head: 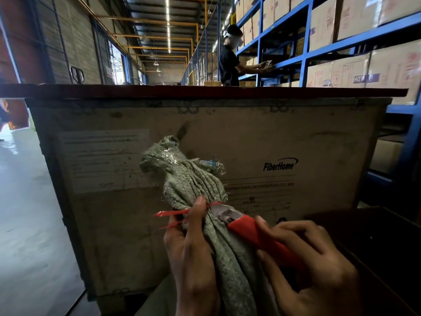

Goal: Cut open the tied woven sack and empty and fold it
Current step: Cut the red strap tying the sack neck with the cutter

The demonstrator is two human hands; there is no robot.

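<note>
Standing upright, tied sack (205, 201) neck, cutter (257, 233) angled up-left

- left hand (191, 258): totally bare, no glove, no ring, short nails
- right hand (312, 267): same deal, bare, no sleeve showing

A big wooden crate (205, 142) stands on the pale grey floor (29, 213), a dark red board (205, 91) lying flat across its top. Blue shelves (305, 55) on the right carry rows of cardboard boxes (348, 71).
</note>
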